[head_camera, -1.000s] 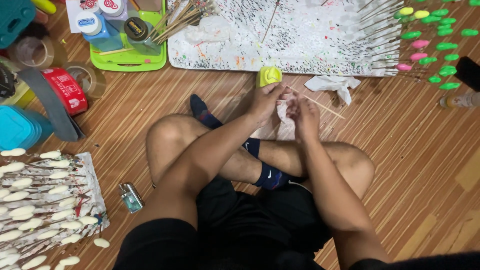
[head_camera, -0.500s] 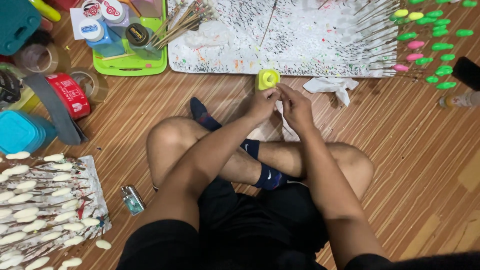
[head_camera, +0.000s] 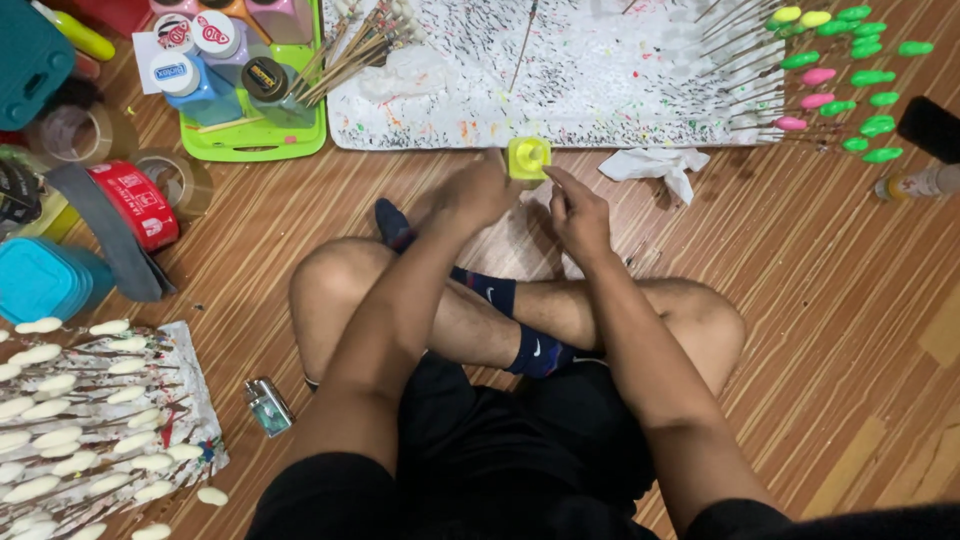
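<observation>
I sit cross-legged on a wooden floor. A small yellow paint pot (head_camera: 528, 158) stands at the edge of a paint-speckled white sheet (head_camera: 600, 70). My left hand (head_camera: 470, 192) is blurred, its fingers curled against the pot's left side. My right hand (head_camera: 578, 212) has its fingers pinched together, the tips just right of the pot; I cannot make out anything between them. A white tissue (head_camera: 520, 245) lies on the floor under both hands.
Sticks tipped with green, pink and yellow blobs (head_camera: 850, 70) lie at the far right, with a crumpled tissue (head_camera: 655, 163) nearby. A green tray (head_camera: 250, 140) holds paint bottles. Tape rolls (head_camera: 135, 205), a teal box (head_camera: 40, 280), a lighter (head_camera: 268, 405) and white-tipped sticks (head_camera: 90, 420) lie left.
Both hands have moved forward from above my ankle to the yellow pot. The thin stick seen at my right hand a second ago no longer shows.
</observation>
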